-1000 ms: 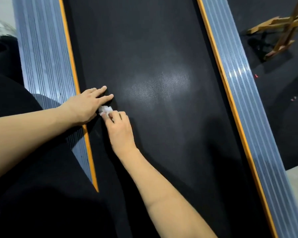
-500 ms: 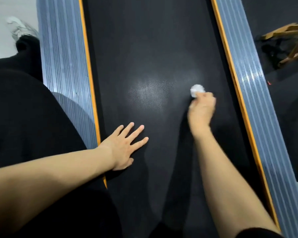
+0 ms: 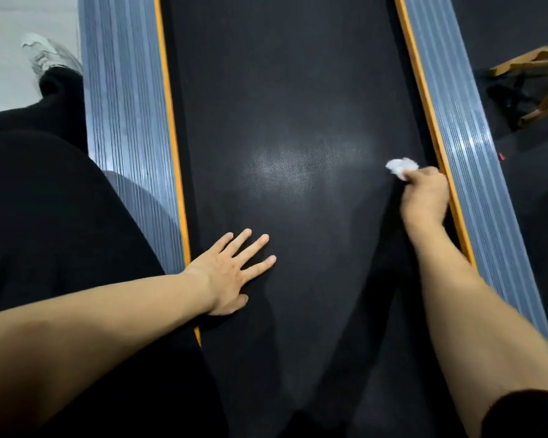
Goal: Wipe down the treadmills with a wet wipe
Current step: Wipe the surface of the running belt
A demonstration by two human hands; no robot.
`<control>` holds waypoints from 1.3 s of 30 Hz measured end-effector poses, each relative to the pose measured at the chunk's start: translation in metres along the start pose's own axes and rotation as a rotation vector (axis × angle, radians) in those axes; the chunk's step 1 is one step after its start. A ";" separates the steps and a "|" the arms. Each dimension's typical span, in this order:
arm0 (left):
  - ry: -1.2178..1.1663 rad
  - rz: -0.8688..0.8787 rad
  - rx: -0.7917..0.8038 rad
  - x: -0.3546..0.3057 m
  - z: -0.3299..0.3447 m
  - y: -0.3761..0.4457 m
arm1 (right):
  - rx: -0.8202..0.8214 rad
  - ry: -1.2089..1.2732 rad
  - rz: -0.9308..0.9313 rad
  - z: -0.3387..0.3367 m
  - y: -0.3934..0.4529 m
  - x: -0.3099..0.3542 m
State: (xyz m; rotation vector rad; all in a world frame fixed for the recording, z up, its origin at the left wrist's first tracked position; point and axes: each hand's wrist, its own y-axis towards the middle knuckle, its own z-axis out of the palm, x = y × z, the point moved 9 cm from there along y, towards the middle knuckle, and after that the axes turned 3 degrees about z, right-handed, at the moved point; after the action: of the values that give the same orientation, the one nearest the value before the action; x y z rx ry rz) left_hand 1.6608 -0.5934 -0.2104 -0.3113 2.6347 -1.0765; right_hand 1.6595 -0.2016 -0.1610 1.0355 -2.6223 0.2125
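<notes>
Wiping the treadmill belt [image 3: 298, 90], my right hand [image 3: 426, 197] pinches a crumpled wet wipe [image 3: 400, 167] beside the right orange edge strip [image 3: 424, 99]; my left hand [image 3: 234, 267] rests flat, fingers spread. Side rails [image 3: 130, 121] look untouched, I judge.

No readable text, label, brand, number or sign shows anywhere.

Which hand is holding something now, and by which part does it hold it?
The right hand grips a crumpled white wipe; one end is inside the fingers. The left hand holds nothing.
</notes>
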 end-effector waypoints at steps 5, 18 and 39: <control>0.006 -0.004 -0.014 0.000 -0.002 0.000 | -0.080 0.001 0.134 0.036 -0.027 0.051; 0.040 -0.018 -0.181 0.000 -0.035 -0.003 | 0.049 0.188 -0.305 0.018 0.004 0.079; 0.008 -0.120 -0.138 0.035 -0.023 0.021 | 0.157 0.044 -0.775 0.088 -0.060 0.224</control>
State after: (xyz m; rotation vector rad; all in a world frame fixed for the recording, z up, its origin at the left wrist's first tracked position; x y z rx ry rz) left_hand 1.6187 -0.5741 -0.2161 -0.5003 2.7335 -0.9339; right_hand 1.5256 -0.4111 -0.1664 1.9662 -1.9943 0.2482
